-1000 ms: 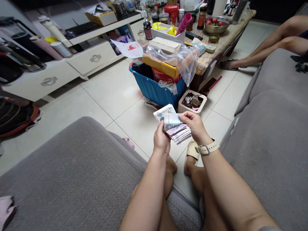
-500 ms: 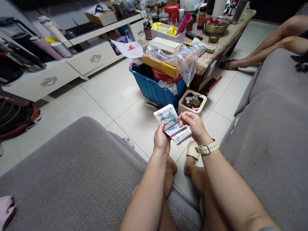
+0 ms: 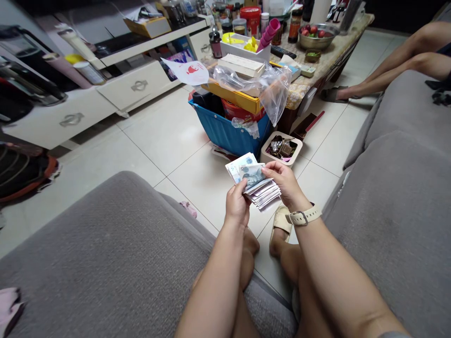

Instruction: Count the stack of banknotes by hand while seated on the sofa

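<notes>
A stack of banknotes (image 3: 254, 182) is held over the floor between my knees, fanned a little at its left end. My left hand (image 3: 237, 205) grips the stack from below with the thumb pressed on the top notes. My right hand (image 3: 286, 184), a pale watch (image 3: 303, 216) on its wrist, pinches the right end of the top greenish note. Both hands are closed on the notes.
I sit on a grey sofa (image 3: 105, 263). On the tiled floor ahead stand a blue crate (image 3: 225, 132) packed with boxes and a plastic bag, and a small white bin (image 3: 282, 149). A cluttered low table (image 3: 317, 61) and white drawers (image 3: 105, 94) lie beyond. Another person's legs (image 3: 398, 61) show at upper right.
My right hand has drawn the top note across the stack and my left thumb has shifted onto it. The fan of notes at the left has changed slightly; both arms stay in place.
</notes>
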A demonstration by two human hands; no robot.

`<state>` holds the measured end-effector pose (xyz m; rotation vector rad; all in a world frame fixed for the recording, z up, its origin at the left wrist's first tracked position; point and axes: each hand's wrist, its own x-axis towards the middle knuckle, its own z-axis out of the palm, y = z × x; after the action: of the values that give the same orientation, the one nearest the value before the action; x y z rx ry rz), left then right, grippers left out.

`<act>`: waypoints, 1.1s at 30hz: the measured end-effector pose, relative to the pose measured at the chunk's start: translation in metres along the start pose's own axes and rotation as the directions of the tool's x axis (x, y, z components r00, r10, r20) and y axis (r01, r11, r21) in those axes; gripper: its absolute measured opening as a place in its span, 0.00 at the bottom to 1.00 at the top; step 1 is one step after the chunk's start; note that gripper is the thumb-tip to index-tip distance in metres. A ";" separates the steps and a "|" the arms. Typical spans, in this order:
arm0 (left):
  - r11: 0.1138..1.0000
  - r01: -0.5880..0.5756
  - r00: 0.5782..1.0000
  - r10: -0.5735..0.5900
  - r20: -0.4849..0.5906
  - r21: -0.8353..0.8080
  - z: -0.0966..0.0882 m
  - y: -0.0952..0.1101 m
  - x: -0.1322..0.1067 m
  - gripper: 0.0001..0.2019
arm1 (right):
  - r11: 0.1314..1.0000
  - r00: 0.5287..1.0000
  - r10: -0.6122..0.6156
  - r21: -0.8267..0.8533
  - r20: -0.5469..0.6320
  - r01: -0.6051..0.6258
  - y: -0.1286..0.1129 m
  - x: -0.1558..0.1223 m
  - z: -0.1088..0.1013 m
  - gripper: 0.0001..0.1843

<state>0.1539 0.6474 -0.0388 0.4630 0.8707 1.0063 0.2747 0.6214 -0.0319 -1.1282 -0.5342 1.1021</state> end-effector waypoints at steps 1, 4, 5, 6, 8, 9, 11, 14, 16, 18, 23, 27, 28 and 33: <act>1.000 -0.001 1.000 0.001 -0.003 0.006 0.000 0.000 -0.001 0.10 | 1.000 1.000 0.011 -0.004 0.005 -0.011 0.000 0.000 0.000 0.15; 1.000 0.002 1.000 -0.002 -0.009 0.014 0.001 0.001 -0.002 0.10 | 0.999 0.999 0.028 -0.020 0.017 -0.027 -0.001 -0.001 0.000 0.15; 1.000 0.003 1.000 -0.003 -0.011 0.014 0.001 0.001 -0.002 0.10 | 0.999 0.999 0.027 -0.025 0.019 -0.027 -0.001 -0.001 0.000 0.14; 1.000 0.006 1.000 -0.005 -0.013 0.015 0.001 0.001 -0.002 0.10 | 0.999 0.999 0.026 -0.029 0.019 -0.026 -0.001 -0.001 0.000 0.14; 1.000 0.011 1.000 -0.010 -0.015 0.017 0.000 0.001 -0.002 0.10 | 0.999 1.000 0.024 -0.036 0.017 -0.024 -0.002 -0.002 0.001 0.14; 1.000 0.011 1.000 -0.011 -0.014 0.016 0.000 0.001 -0.001 0.10 | 0.999 1.000 0.024 -0.037 0.015 -0.023 -0.002 -0.002 0.001 0.14; 1.000 0.003 1.000 -0.003 -0.009 -0.001 0.000 0.000 0.000 0.11 | 0.999 1.000 0.022 -0.036 0.008 -0.022 -0.003 -0.002 0.001 0.14; 0.998 -0.017 1.000 0.016 -0.027 -0.052 0.000 -0.002 0.002 0.11 | 0.999 1.000 0.013 -0.037 0.005 -0.013 -0.002 -0.002 0.002 0.14; 0.997 -0.019 0.999 0.015 -0.051 -0.077 0.000 -0.002 0.003 0.12 | 0.999 1.000 0.001 -0.047 0.013 0.000 -0.003 -0.003 0.002 0.13; 0.996 -0.014 0.998 0.009 -0.062 -0.090 0.001 -0.002 0.003 0.12 | 0.998 0.999 -0.019 -0.057 0.030 0.020 -0.004 -0.004 0.002 0.12; 0.994 -0.007 0.998 -0.001 -0.067 -0.113 0.003 0.000 0.002 0.12 | 0.997 0.996 -0.049 -0.051 0.068 0.052 -0.006 -0.006 0.002 0.11; 0.993 -0.011 0.998 0.004 -0.062 -0.120 0.003 -0.001 0.003 0.12 | 0.999 0.996 -0.035 -0.016 0.085 0.037 -0.006 -0.005 0.002 0.11; 0.993 -0.012 0.998 0.005 -0.060 -0.119 0.002 -0.001 0.004 0.12 | 0.999 0.996 -0.031 -0.011 0.086 0.032 -0.005 -0.005 0.002 0.11; 0.994 -0.018 0.998 0.011 -0.059 -0.107 0.001 -0.003 0.005 0.12 | 1.000 0.997 -0.024 -0.016 0.079 0.025 -0.005 -0.004 0.001 0.11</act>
<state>0.1572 0.6503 -0.0420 0.3506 0.8616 1.0789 0.2740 0.6180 -0.0263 -1.0932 -0.6183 1.1265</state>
